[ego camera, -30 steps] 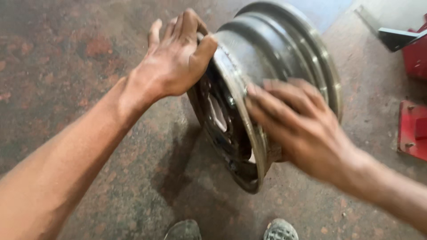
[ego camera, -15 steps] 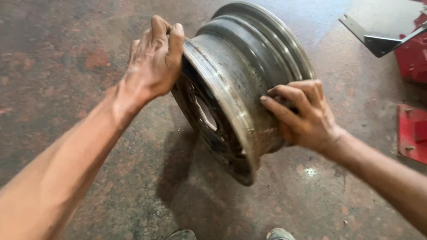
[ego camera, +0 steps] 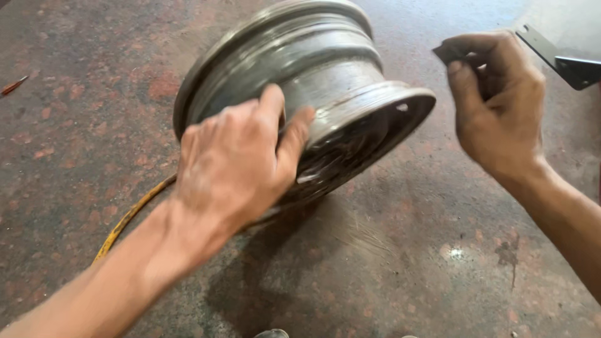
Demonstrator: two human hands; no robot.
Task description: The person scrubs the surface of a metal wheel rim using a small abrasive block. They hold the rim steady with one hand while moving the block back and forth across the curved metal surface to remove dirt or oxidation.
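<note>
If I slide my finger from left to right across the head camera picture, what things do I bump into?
Small red stick on the floor → yellow hose → left hand resting on the metal wheel rim → right hand pinching a small dark piece → dark metal bracket.

- The floor [ego camera: 81, 106] is speckled stone, reddish-brown with grey patches, dusty and worn all over.
- At about 4 o'clock a small wet or shiny spot [ego camera: 452, 253] catches the light, with a dark stain [ego camera: 506, 253] just beside it.
- Fine scratch marks [ego camera: 363, 235] run across the floor near 5 o'clock.
- A yellow hose [ego camera: 128, 219] lies on the floor at 8 o'clock, curving upward towards the centre.
- A small reddish stick-like object [ego camera: 14, 86] lies at 10 o'clock by the left edge.
- A dark metal bracket [ego camera: 563, 59] sits at 2 o'clock, on a paler, brighter strip of floor.
- Daylight falls strongest at the upper right; a soft shadow [ego camera: 263, 275] spreads at 6 o'clock.
</note>
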